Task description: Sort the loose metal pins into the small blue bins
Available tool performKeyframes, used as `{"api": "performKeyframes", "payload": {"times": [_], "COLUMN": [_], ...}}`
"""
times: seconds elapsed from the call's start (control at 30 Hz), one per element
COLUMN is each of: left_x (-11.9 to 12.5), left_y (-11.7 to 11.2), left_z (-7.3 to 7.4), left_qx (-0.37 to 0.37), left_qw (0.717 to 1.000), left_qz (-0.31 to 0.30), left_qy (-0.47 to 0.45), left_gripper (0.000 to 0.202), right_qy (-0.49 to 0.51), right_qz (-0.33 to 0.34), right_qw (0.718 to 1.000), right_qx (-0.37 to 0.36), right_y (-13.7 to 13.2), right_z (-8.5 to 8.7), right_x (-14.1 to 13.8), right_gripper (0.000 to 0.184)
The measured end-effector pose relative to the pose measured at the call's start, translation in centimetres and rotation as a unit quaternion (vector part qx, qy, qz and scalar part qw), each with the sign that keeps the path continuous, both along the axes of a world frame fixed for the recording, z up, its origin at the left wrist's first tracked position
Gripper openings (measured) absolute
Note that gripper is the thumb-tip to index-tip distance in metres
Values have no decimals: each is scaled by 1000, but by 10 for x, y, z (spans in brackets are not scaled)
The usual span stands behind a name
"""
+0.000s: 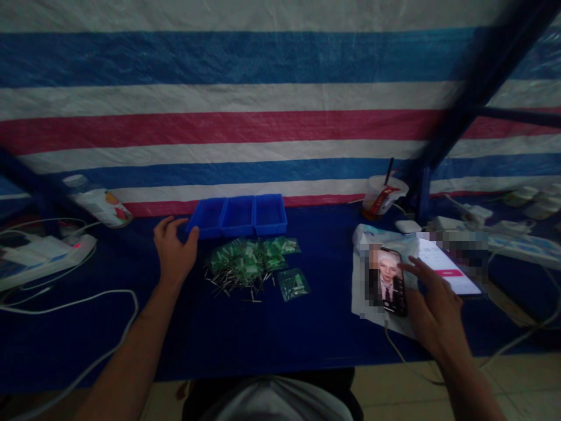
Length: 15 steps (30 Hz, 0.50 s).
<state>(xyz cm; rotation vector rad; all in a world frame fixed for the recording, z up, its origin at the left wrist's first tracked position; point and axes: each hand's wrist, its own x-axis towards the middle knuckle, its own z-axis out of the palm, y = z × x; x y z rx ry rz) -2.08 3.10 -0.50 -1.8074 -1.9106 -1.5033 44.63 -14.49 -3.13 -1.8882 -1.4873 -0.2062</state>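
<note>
left hand [174,252] lay loosely curled and empty, just beside a blue three-compartment plastic tray [239,215], with a heap of metal pins and green parts [245,269] to its right. right hand [432,307], fingers spread and empty, sat over a lit tablet [447,266], next to a smartphone [388,280].

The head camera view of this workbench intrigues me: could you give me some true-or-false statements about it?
1. The left hand sits beside a blue plastic three-compartment tray. True.
2. The heap of green parts with metal pins lies inside that tray. False: it lies on the dark blue table cover in front of the tray.
3. The right hand is lifting the tray. False: it reaches over a black smartphone with a lit screen, far from the tray.
4. A clear plastic cup with a black straw stands beyond the smartphone. True.
</note>
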Motion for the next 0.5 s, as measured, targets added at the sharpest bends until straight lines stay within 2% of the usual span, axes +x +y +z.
{"api": "performKeyframes", "payload": {"times": [0.1, 0.3, 0.4, 0.5], "left_x": [0, -1, -2, -3], "left_y": [0, 1, 1, 1], "left_z": [0, -2, -2, -2], "left_qx": [-3, 3, 4, 7], "left_qw": [1000, 1000, 1000, 1000], "left_qz": [2, -4, -5, 0], "left_qy": [-5, -4, -8, -14], "left_gripper": [33, 32, 31, 33], "right_qy": [-2, 9, -23, -77], "right_qz": [19, 11, 8, 17], "right_qw": [999, 1000, 1000, 996], "right_qx": [26, 7, 1, 48], "right_y": [-1, 0, -2, -8], "right_z": [1, 0, 1, 9], "right_x": [1, 0, 2, -3], "right_gripper": [47, 46, 44, 40]}}
